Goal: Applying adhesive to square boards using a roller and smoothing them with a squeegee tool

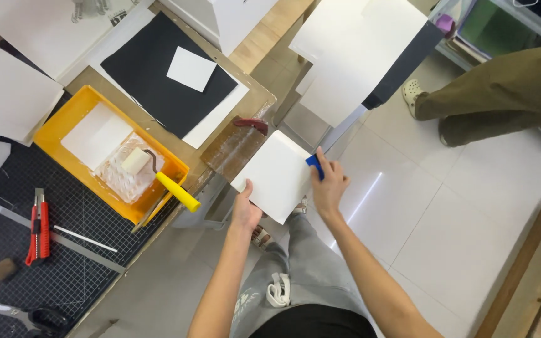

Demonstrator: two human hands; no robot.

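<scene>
A single head-worn camera looks steeply down from above the person's own forearms, close to the hands. The bench [255,47] fills the upper left of the view, the tiled floor [446,213] the right.

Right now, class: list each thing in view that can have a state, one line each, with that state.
White board: held up off the table.
Left hand: gripping the board's lower edge.
Right hand: pressing a blue scraper on the board.
Yellow-handled roller: resting in the yellow tray.
Red utility knife: lying on the cutting mat.
</scene>
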